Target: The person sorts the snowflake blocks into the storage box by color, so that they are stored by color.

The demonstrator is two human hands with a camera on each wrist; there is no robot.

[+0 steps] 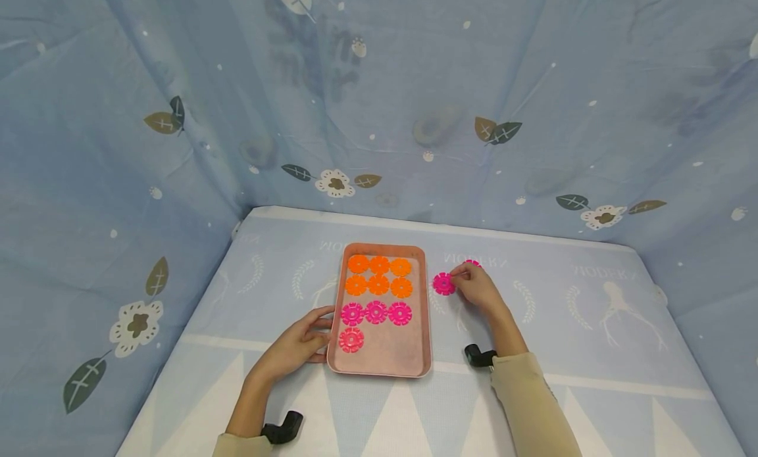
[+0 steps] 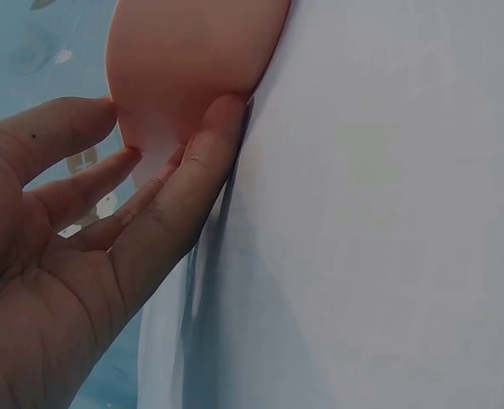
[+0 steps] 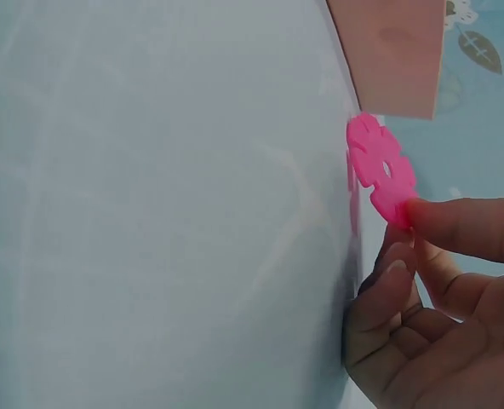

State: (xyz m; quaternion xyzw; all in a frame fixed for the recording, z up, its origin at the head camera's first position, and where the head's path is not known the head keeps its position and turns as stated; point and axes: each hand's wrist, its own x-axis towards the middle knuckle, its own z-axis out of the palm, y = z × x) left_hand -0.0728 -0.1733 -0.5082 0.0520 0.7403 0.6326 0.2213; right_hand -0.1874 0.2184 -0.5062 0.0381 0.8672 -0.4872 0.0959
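Note:
A pink tray (image 1: 385,358) lies mid-table and holds six orange discs (image 1: 379,275), three pink discs (image 1: 376,312) and one coral disc (image 1: 351,339). My left hand (image 1: 322,325) rests against the tray's left rim. In the left wrist view its fingers (image 2: 188,179) lie straight along the tray (image 2: 192,60) edge, with the thumb close by. Right of the tray, my right hand (image 1: 458,276) pinches a pink disc (image 1: 443,283) at the table surface. The right wrist view shows this disc (image 3: 381,166) tilted up between thumb and finger. Another pink disc (image 1: 472,264) peeks out behind that hand.
Blue cloth (image 1: 177,148) printed with leaves and flowers walls in the table at the back and on both sides. The table cover (image 1: 592,325) is pale blue with white patterns. Black wrist mounts (image 1: 283,427) sit on both forearms.

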